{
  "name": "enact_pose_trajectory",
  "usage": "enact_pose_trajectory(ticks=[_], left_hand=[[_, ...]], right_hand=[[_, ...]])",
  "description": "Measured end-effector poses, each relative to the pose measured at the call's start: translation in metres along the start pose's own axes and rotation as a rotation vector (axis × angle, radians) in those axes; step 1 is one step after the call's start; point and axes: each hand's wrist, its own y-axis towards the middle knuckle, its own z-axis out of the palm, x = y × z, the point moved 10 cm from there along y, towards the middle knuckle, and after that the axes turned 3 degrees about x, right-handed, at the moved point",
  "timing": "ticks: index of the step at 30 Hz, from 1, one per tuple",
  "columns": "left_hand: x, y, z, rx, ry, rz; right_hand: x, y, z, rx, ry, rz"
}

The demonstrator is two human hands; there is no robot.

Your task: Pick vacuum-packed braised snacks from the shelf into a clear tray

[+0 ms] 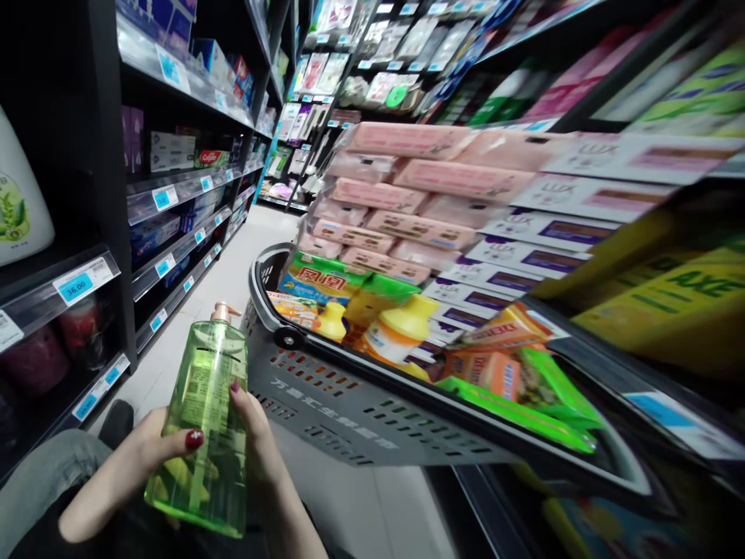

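Observation:
A clear green pump bottle point(213, 373) with a pinkish pump top is held between my two hands, tilted slightly, its printed label facing me. My left hand point(166, 442) wraps the bottle's left side, the red-nailed thumb lying on its front. On the right side my right hand point(256, 427) presses against it, thumb near the upper edge. Just right of the bottle is a grey shopping basket point(349, 411) with a black rim. Inside it are yellow-capped bottles point(401, 326), a green packet marked in red point(323, 279) and bright green packs point(524, 411).
Black shelves with price tags point(75, 287) run along the left, holding toothpaste boxes point(213, 158) and a white bottle point(20, 194). Pink packs point(378, 198) and LUX boxes point(552, 194) are stacked behind the basket. Yellow AXE packages point(669, 310) sit at right. Pale floor tiles point(273, 225) show along the aisle.

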Motion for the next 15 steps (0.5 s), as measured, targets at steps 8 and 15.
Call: enact_pose_trajectory(ticks=[8,15], left_hand=[[0.000,0.000,-0.005,0.009,0.136,-0.018],[-0.006,0.000,-0.010,-0.064,0.454,0.186]], right_hand=[[0.007,-0.004,0.005,0.043,0.039,-0.069],[0.032,-0.013,0.015,0.264,-0.075,-0.265]])
